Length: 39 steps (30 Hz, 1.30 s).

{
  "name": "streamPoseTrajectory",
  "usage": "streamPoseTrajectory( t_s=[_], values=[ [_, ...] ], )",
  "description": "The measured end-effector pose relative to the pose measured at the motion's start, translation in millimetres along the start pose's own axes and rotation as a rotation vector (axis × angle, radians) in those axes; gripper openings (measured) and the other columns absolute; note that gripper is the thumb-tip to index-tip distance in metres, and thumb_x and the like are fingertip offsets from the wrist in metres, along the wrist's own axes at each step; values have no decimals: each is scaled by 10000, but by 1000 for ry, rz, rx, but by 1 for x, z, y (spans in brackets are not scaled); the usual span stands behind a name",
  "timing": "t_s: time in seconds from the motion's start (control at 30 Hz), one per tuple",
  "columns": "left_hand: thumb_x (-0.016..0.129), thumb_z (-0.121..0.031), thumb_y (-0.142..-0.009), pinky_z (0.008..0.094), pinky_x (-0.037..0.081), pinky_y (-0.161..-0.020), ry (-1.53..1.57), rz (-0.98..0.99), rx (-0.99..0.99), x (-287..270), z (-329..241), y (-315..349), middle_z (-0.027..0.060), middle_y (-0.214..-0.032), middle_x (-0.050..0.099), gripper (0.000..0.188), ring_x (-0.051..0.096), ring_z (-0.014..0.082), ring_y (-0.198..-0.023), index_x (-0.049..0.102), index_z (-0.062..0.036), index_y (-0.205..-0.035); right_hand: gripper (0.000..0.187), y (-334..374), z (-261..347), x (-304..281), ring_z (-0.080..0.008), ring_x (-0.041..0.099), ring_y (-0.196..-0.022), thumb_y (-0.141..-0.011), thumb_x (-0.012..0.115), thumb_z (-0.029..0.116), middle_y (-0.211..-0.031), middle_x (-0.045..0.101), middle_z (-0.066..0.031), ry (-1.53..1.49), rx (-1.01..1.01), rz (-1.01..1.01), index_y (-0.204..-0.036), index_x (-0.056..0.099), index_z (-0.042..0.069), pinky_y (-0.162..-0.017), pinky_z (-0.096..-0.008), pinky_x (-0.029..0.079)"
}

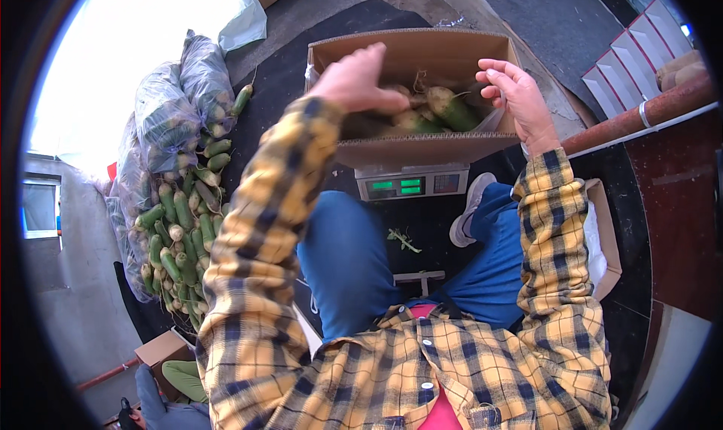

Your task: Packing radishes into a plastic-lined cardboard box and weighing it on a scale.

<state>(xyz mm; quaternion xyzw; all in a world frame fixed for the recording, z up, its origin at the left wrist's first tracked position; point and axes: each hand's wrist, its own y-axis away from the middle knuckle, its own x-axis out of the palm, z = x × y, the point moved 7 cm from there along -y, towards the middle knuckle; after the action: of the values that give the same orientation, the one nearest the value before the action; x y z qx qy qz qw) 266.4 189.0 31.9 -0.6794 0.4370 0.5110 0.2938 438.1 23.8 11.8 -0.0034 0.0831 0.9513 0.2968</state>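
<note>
An open cardboard box point(422, 153) stands in front of me on a digital scale point(413, 183) whose display is lit green. Several green radishes point(452, 108) lie inside it, partly blurred. Over the box's left side is my left hand point(360, 82), thumb spread from the fingers, holding nothing. My right hand point(518, 99) hovers at the right wall with its fingers loosely bent and apart; nothing shows in it. The box's bottom is mostly hidden by the front wall and the radishes.
A large heap of green radishes point(181, 227) with filled plastic bags point(167, 117) lies to my left. A leafy sprig point(404, 240) is on the floor between my legs. At right are a red pipe point(640, 117) and several folded cartons point(631, 57). Another person point(169, 404) sits at lower left.
</note>
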Motion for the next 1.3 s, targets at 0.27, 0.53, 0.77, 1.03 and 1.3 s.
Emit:
streamPoseTrajectory(
  t_s=[0.27, 0.53, 0.77, 1.03, 1.3],
  values=[
    [678, -237, -794, 339, 479, -791, 451, -621, -460, -45, 105, 228, 141, -1055, 611, 460, 613, 219, -933, 529, -4, -1162, 336, -10, 5, 11, -117, 597, -833, -875, 549, 229, -1052, 615, -82, 91, -37, 42, -1156, 565, 44, -713, -224, 444],
    [675, -340, -759, 410, 479, -803, 181, 252, -934, 198, 106, 406, 185, -1034, 569, 491, 580, 340, -961, 526, -39, -1116, 321, -20, 0, -20, -113, 592, -894, -933, 497, 168, -1119, 589, -77, 102, 21, 15, -1218, 523, 23, -820, -230, 462],
    [660, -342, -772, 404, 468, -817, 348, 108, -1216, 265, 156, 471, 176, -1034, 574, 417, 576, 329, -974, 545, -39, -1035, 336, -24, -5, -27, -79, 594, -846, -937, 495, 166, -1135, 590, -74, 130, 60, 65, -1245, 496, 34, -691, -175, 464],
    [589, -211, -798, 409, 465, -822, 481, -215, -1512, 307, 241, 537, 192, -941, 626, 253, 594, 347, -924, 607, -26, -970, 366, -12, 18, -18, -48, 573, -816, -953, 462, 172, -1202, 551, -87, 172, 48, 24, -1292, 446, 37, -636, -141, 448],
    [607, -182, -754, 433, 448, -847, 48, -298, -1648, 310, 316, 582, 168, -1053, 552, 316, 525, 346, -1006, 559, -59, -1040, 389, -12, 23, -26, -44, 532, -822, -961, 433, 156, -1260, 498, -88, 192, 76, -9, -1323, 396, 19, -670, -151, 421]
  ],
)
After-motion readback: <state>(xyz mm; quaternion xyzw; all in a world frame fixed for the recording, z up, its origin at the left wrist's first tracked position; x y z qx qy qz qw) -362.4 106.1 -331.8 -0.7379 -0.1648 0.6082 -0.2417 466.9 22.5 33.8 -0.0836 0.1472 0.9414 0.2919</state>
